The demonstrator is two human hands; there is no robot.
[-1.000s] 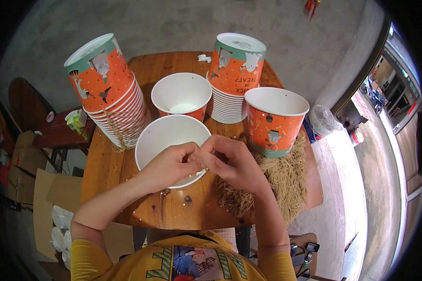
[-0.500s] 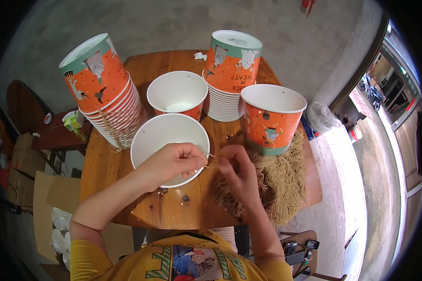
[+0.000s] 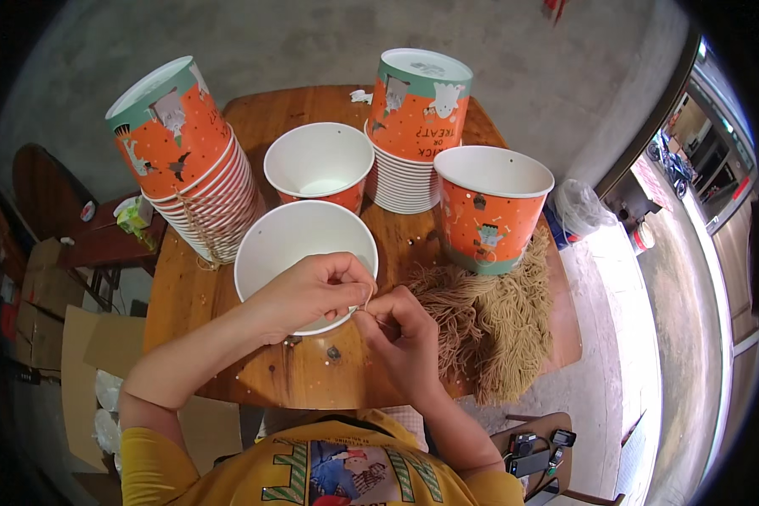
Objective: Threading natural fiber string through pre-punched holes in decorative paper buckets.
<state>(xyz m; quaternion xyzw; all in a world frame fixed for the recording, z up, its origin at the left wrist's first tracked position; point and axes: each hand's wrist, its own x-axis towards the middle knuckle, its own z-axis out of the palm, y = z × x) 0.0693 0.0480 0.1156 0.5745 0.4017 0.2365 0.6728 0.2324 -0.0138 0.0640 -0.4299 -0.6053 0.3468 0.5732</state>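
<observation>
Pinching one cord [image 3: 372, 295]: two hands [image 3: 319, 291]

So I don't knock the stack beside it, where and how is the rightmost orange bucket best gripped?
Probably by its right rim, from above, thumb inside: the bucket stands upright, its mouth open and rim exposed. The upside-down stack crowds its left, and the tan cord bundle lies at its base on the near side.

One white-lined bucket [image 3: 282, 249] is stood upright, mouth up; a thin pale cord [image 3: 370, 295], apparently looped, is held near its right rim.
</observation>
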